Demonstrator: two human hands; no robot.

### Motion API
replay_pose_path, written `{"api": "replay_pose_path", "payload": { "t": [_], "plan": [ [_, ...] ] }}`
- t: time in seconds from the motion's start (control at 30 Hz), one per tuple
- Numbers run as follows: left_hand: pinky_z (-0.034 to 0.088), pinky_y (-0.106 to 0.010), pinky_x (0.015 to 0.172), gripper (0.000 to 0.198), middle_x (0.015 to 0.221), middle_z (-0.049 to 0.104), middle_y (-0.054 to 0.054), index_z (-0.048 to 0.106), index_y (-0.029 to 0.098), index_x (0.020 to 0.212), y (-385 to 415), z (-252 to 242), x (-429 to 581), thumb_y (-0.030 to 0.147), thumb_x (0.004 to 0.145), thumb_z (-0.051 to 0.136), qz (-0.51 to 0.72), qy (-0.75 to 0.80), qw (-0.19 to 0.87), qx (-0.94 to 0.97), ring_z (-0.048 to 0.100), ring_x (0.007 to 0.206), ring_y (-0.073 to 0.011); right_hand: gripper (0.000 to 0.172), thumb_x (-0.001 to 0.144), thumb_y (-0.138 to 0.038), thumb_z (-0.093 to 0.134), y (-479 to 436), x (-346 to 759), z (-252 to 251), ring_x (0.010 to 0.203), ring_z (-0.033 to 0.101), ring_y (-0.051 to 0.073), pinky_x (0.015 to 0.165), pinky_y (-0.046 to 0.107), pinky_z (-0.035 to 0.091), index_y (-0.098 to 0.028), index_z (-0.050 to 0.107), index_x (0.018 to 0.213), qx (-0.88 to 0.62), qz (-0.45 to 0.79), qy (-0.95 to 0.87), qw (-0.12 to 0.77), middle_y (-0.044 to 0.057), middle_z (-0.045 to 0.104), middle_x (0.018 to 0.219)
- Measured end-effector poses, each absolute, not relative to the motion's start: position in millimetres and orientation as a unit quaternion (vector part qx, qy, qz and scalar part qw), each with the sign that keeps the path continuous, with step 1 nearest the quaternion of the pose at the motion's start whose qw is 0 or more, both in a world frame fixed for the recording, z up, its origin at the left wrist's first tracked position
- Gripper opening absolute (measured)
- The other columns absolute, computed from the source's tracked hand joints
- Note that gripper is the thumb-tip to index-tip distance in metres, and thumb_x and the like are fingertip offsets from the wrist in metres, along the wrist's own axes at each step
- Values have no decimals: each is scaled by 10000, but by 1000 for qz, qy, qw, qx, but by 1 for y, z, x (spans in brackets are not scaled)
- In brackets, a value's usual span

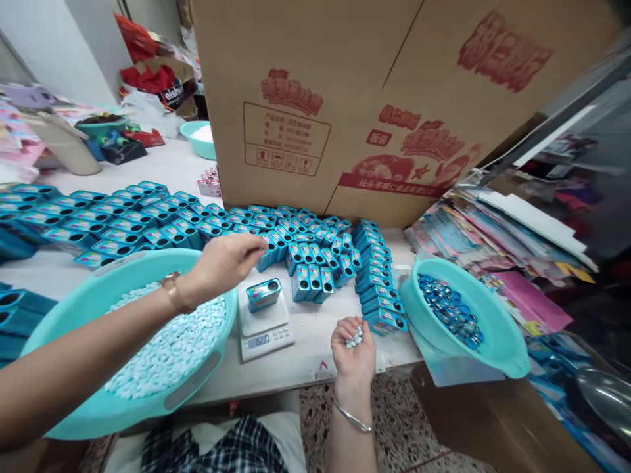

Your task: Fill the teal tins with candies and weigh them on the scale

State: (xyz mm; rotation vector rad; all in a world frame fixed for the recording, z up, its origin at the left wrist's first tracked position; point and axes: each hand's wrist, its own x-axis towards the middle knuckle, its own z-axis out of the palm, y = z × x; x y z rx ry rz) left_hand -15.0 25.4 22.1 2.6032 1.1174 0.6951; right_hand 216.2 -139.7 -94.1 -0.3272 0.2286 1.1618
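Observation:
My left hand (224, 263) reaches over the table with its fingertips pinched together near a blue tin in the standing rows (310, 259); what they hold is too small to see. Below it a small blue tin (263, 293) lies on a white digital scale (263, 328). My right hand (352, 348) rests palm up at the table's front edge, fingers cupped round a few white candies (353, 338). A large teal basin (106, 401) of white candies sits under my left forearm.
Rows of blue tins (123, 220) cover the table to the left and middle, with a stack (377, 276) beside a teal bowl (497, 341) of blue lids. A big cardboard box (394, 98) stands behind. Printed sheets (493, 230) pile up at the right.

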Motion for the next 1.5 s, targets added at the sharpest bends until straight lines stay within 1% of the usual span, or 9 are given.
{"api": "replay_pose_path", "payload": {
  "t": [0.1,0.3,0.53,0.63,0.73,0.9,1.23,1.37,1.5],
  "plan": [
    [460,-240,740,282,922,661,-18,632,179,992,13,40,-29,368,880,456,305,369,185,858,597,814,-131,119,777,-122,552,-137,210,-90,476,466,28,429,121,409,-176,472,707,-159,549,130,810,-74,481,595],
    [448,-263,725,232,928,632,-29,603,192,1047,-10,33,-27,282,873,478,221,326,199,897,586,786,-135,155,850,-203,470,-119,181,-75,648,624,82,670,268,557,-175,548,719,-257,541,199,776,-27,620,649],
    [432,-294,773,253,1011,596,-52,552,205,1112,-19,29,-11,258,894,436,170,265,174,933,567,903,-174,218,859,-245,470,-110,159,-64,814,672,130,854,397,528,-184,588,685,-270,563,211,752,-2,693,716],
    [407,-330,832,336,1073,579,-70,500,208,1180,-16,15,-3,307,859,491,138,267,131,945,538,989,-214,208,852,-245,485,-108,155,-64,815,673,130,860,395,523,-184,600,690,-261,572,208,749,1,699,719],
    [359,-411,882,629,1147,559,-129,422,156,1258,-7,-15,3,378,715,651,84,316,54,943,498,1059,-299,211,849,-244,491,-111,158,-64,782,675,126,831,374,532,-181,603,681,-257,560,216,758,1,698,696],
    [342,-402,836,316,1015,621,-109,507,153,1098,-1,-48,14,151,783,486,29,308,50,950,558,965,-258,143,812,-242,552,-138,192,-70,750,672,117,800,343,538,-173,605,699,-252,507,194,801,2,696,703],
    [271,-430,978,486,1050,568,-73,390,207,1273,-81,-55,181,128,798,454,107,55,100,988,521,983,-223,63,792,-173,544,-237,292,-91,770,667,123,777,344,553,-171,585,743,-284,293,183,894,-4,677,724],
    [277,-437,1002,533,1069,558,-114,371,120,1301,-102,-87,248,133,778,474,105,41,66,991,499,1014,-248,68,798,-162,518,-259,306,-94,795,665,120,775,332,558,-175,576,765,-274,256,200,905,-6,670,738],
    [192,-500,1062,603,1166,521,-150,289,97,1361,-103,-91,268,156,793,482,121,95,55,987,422,1149,-284,135,824,-134,453,-266,311,-91,788,665,118,736,318,570,-172,571,773,-256,249,263,896,-2,661,735]
  ]
}}
